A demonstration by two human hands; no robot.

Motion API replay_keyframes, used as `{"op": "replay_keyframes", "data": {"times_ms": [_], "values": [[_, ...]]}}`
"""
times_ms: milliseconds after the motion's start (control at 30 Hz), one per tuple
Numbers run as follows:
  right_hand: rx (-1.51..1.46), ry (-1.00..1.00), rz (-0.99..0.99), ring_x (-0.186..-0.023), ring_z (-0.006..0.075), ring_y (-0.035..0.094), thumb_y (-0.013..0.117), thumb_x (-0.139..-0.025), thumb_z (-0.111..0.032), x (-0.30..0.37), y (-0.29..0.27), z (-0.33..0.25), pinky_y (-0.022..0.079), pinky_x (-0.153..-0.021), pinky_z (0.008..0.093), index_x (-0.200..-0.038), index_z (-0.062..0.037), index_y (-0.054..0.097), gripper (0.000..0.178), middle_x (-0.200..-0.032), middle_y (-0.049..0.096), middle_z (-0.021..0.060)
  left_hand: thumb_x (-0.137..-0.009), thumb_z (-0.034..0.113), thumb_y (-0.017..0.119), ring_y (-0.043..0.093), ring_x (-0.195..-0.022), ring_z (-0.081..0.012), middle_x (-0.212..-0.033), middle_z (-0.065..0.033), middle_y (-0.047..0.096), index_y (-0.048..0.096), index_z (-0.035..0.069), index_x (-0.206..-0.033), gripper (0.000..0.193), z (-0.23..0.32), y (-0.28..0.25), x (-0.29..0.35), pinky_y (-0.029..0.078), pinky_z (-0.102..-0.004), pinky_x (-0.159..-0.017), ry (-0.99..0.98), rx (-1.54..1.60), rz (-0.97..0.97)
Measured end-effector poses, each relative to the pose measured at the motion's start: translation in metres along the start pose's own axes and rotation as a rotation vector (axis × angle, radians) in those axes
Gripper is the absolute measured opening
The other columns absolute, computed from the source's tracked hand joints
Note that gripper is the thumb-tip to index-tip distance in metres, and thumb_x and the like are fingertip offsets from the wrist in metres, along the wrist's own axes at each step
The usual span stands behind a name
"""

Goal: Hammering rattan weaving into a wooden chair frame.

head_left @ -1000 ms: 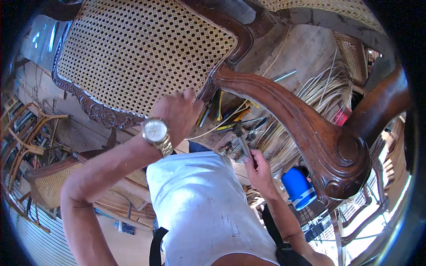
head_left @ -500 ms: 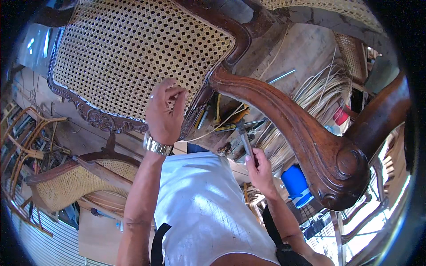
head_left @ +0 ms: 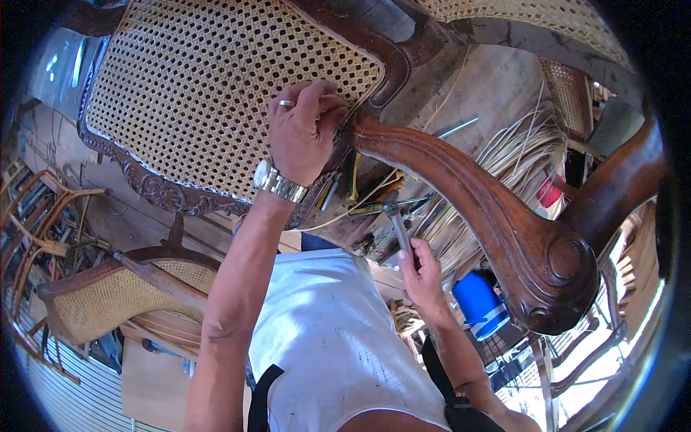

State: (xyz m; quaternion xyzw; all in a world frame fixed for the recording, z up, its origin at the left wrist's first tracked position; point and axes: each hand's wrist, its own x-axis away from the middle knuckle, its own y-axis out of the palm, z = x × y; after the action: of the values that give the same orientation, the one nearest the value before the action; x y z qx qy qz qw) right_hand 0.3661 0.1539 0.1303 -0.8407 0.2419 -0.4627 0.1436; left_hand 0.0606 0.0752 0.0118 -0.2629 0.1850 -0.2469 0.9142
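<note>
- Cane panel (head_left: 194,93) found at upper left, set within a dark carved frame (head_left: 162,194); its top edge is cut off by the view.
- Left hand (head_left: 299,133) held over the panel's right-hand border, back of the hand uppermost, fingers bent. Fingertips partly hidden; whether anything is pinched, or the cane merely touched, cannot be told.
- Watch (head_left: 265,175) worn on the left wrist; its dial is seen edge-on and cannot be read.
- Hammer (head_left: 400,229) gripped in the right hand (head_left: 421,277), head pointed up and away from the body. Lower handle covered by the fingers; dark head poorly set off from the clutter behind.
- Curved wood (head_left: 461,173) stretched from the panel's corner to a scrolled end at right; bundled strands (head_left: 522,155) partly screened by it.
- Yellow-handled tool (head_left: 354,176) seen between panel and curved wood, overlapped by other tools too jumbled to be sorted.
- Blue container (head_left: 479,302) seen beyond the right wrist; its contents cannot be made out.
- Second cane piece (head_left: 101,306) at lower left, partly covered by a wooden bar.
- Red object (head_left: 551,191) half hidden at right; kind unclear.
</note>
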Motion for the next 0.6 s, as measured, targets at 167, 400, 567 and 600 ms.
{"op": "replay_keyframes", "data": {"times_ms": [167, 400, 567, 600], "values": [[0.004, -0.075, 0.094, -0.071, 0.0041, 0.050, 0.060, -0.103, -0.011, -0.016, -0.011, 0.021, 0.041, -0.061, 0.0210, -0.117, -0.0012, 0.058, 0.018, -0.082, 0.055, -0.0037, -0.083, 0.006, 0.071, 0.064, -0.110, -0.0245, -0.095, 0.0043, 0.077, 0.062, 0.013, -0.117, 0.036, -0.004, 0.005, 0.002, 0.041, -0.0446, -0.098, 0.019, 0.030, 0.011], [-0.089, -0.034, 0.225, -0.060, 0.0046, 0.048, 0.057, -0.106, -0.016, -0.053, -0.047, -0.023, 0.038, -0.052, 0.0230, -0.112, -0.0031, 0.061, 0.015, -0.072, 0.054, -0.0029, -0.083, 0.004, 0.070, 0.065, -0.105, -0.0251, -0.096, 0.0030, 0.076, 0.059, 0.012, -0.118, 0.037, 0.000, 0.012, 0.004, 0.041, -0.0445, -0.092, 0.013, 0.002, 0.030], [0.212, -0.101, 0.047, -0.059, 0.0095, 0.050, 0.052, -0.109, -0.023, -0.073, -0.089, -0.015, 0.040, -0.055, 0.0277, -0.105, -0.0017, 0.062, 0.023, -0.066, 0.051, -0.0010, -0.084, 0.005, 0.070, 0.064, -0.104, -0.0257, -0.098, 0.0019, 0.076, 0.057, 0.011, -0.119, 0.038, 0.003, 0.013, 0.006, 0.041, -0.0445, -0.090, -0.043, 0.061, 0.044], [0.199, -0.168, 0.066, -0.060, 0.0106, 0.050, 0.052, -0.109, -0.023, -0.074, -0.088, -0.018, 0.041, -0.057, 0.0289, -0.105, -0.0015, 0.061, 0.024, -0.067, 0.052, 0.0003, -0.084, 0.006, 0.070, 0.064, -0.104, -0.0257, -0.099, 0.0018, 0.076, 0.057, 0.011, -0.120, 0.038, 0.003, 0.013, 0.006, 0.041, -0.0442, -0.090, -0.051, 0.066, 0.048]]}}
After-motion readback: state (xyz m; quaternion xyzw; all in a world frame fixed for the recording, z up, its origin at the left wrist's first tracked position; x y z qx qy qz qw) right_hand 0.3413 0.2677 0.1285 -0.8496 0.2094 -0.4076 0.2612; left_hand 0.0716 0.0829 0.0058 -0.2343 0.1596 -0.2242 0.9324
